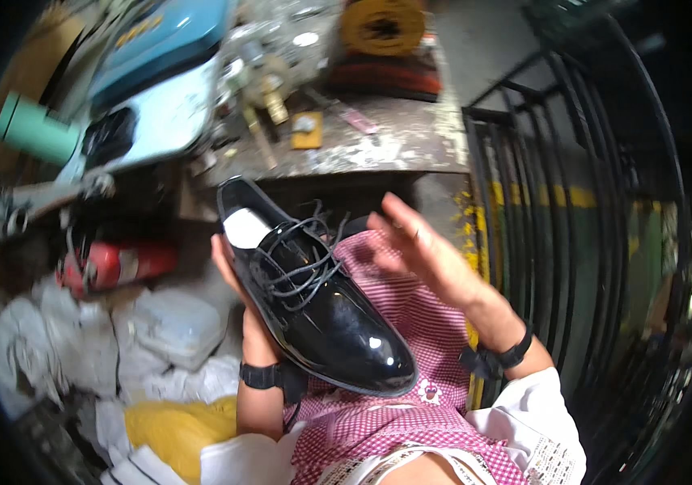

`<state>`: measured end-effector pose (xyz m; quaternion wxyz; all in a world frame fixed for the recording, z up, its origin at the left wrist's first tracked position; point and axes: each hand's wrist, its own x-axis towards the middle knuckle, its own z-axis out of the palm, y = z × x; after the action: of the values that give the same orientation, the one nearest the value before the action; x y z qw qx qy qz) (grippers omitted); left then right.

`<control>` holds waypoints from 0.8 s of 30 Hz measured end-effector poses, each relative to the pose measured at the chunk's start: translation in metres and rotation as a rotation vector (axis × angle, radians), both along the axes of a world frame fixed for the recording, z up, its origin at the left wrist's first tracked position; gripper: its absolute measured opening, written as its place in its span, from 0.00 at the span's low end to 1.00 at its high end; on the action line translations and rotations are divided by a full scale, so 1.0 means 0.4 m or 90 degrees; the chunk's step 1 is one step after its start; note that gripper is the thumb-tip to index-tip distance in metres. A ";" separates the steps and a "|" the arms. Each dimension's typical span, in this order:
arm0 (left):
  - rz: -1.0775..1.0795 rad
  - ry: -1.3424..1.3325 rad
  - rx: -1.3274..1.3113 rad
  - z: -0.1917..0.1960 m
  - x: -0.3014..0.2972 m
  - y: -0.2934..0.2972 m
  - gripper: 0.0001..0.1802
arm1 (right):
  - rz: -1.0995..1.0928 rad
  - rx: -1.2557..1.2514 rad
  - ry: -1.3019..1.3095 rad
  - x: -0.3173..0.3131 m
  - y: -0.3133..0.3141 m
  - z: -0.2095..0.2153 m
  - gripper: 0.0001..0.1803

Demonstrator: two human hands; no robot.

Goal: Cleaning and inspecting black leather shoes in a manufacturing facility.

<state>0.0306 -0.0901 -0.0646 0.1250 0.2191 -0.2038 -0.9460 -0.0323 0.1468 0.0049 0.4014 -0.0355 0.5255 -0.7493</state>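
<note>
The left hand (232, 279) supports a glossy black lace-up shoe (321, 311) from underneath, at the centre of the frame. Only the edge of the palm and parts of the fingers (218, 249) show past the shoe's left side; the fingers are wrapped around the sole, gripping the shoe. The shoe's toe points toward the lower centre of the frame and its heel opening, with a pale insole (246, 227), points toward the upper left. The black laces (305, 259) are loosely threaded and lie slack across the tongue.

The right hand (427, 250) hangs just right of the shoe, at centre right, palm turned toward the shoe. Its fingers (398, 214) are spread and extended and hold nothing. Motion blur hides whether the fingertips touch the laces. Each wrist carries a black strap (269, 375).

Below the shoe lies a red-and-white checked cloth (410, 404) over the person's lap, in the lower centre of the frame.

Surroundings:
- A paint-spattered desk (394, 145) spans the upper centre, carrying small metal parts and a yellow coil (382, 26).
- A blue and white machine housing (160, 56) sits at upper left, with a green cylinder (34, 129) beside it.
- A red fire extinguisher (115, 263) lies on its side at centre left.
- White bags and a yellow bag (172, 428) fill the lower left.
- A black metal rail (572, 202) runs down the right side.
</note>
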 end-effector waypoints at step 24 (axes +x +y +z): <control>-0.739 0.331 -0.826 -0.048 -0.085 0.708 0.18 | -1.686 0.418 0.744 0.912 0.717 0.386 0.35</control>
<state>-0.0032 0.1930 -0.0837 -0.2300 -0.2519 -0.7399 -0.5798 0.3325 0.4334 0.1592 -0.8297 0.2584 0.3995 -0.2919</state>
